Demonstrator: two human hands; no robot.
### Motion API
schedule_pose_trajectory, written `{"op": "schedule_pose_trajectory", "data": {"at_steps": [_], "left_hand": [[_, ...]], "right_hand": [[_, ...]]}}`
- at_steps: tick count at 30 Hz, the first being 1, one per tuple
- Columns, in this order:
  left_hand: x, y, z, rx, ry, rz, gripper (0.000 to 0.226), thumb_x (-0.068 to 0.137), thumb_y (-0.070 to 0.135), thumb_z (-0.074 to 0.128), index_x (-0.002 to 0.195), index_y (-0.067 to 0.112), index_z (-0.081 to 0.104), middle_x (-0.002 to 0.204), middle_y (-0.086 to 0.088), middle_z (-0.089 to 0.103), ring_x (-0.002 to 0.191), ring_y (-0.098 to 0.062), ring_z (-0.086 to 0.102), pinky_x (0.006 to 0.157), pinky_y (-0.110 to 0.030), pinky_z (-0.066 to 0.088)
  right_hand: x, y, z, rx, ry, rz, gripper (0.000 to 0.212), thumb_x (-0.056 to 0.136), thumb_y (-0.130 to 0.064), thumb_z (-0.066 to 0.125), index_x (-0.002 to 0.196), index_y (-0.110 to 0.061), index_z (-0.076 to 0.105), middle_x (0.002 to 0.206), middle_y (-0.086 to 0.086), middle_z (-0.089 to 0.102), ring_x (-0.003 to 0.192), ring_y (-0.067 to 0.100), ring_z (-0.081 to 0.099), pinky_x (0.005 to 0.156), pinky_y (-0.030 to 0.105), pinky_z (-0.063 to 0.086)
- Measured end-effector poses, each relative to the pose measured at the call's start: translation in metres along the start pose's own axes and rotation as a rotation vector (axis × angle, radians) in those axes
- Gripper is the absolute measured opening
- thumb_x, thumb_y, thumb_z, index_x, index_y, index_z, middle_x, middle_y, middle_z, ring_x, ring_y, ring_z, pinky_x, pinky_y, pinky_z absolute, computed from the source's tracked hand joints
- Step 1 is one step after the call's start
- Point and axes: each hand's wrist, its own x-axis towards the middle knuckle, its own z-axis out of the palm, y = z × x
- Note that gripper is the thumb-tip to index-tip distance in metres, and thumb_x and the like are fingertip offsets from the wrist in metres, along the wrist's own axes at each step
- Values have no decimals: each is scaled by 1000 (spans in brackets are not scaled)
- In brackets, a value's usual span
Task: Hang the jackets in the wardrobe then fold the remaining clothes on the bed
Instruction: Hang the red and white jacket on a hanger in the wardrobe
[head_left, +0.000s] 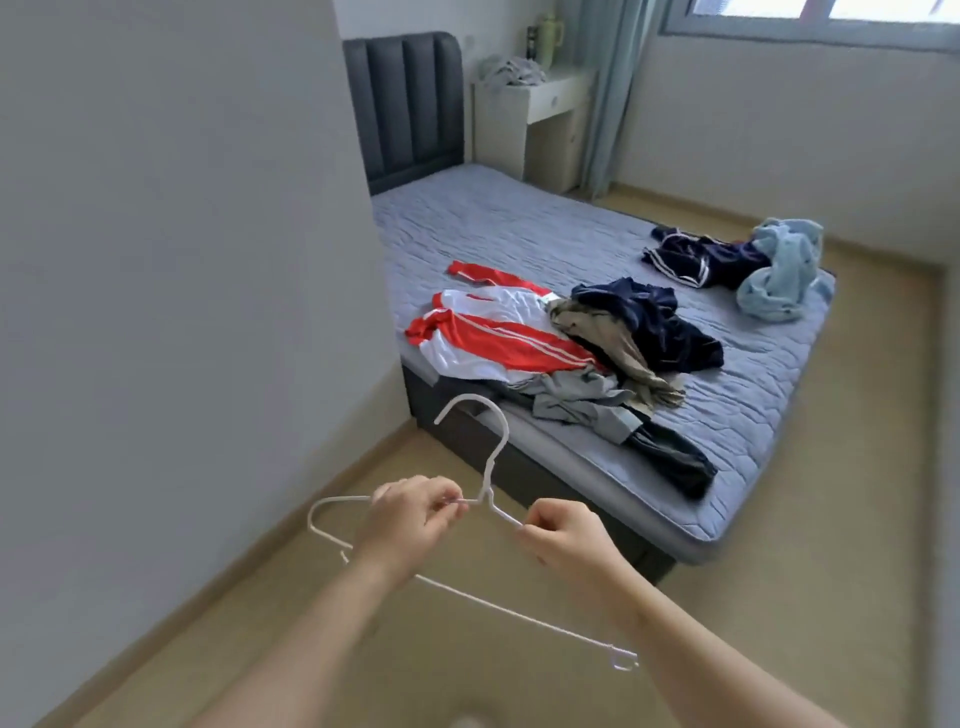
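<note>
Both hands hold a white wire hanger (483, 467) in front of me, above the floor short of the bed. My left hand (415, 512) pinches its left shoulder bar near the neck. My right hand (563, 530) grips the right shoulder bar. The hook points up and away. On the bed (519, 228) lies a red and white jacket (493, 332), spread flat near the corner. Beside it sits a heap with a navy garment (654, 325), an olive one (613, 343) and a grey one (576, 402). Further right lie a navy striped garment (701, 257) and a light blue one (779, 270).
A grey wall (182, 260) stands close on my left, ending at the bed's corner. A dark padded headboard (405, 104) and a white bedside desk (540, 119) with crumpled cloth are at the back. Wooden floor (805, 571) runs around the bed's foot and right side.
</note>
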Motion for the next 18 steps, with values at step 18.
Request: {"op": "schedule_pose_trajectory", "data": {"at_steps": [18], "left_hand": [[293, 176, 191, -14, -387, 19, 10, 91, 28, 55, 88, 28, 64, 88, 18, 61, 89, -4, 53, 77, -18, 35]], "right_hand": [[200, 134, -251, 166, 314, 358, 26, 94, -22, 48, 71, -11, 46, 58, 3, 38, 54, 15, 32, 53, 28, 24]]}}
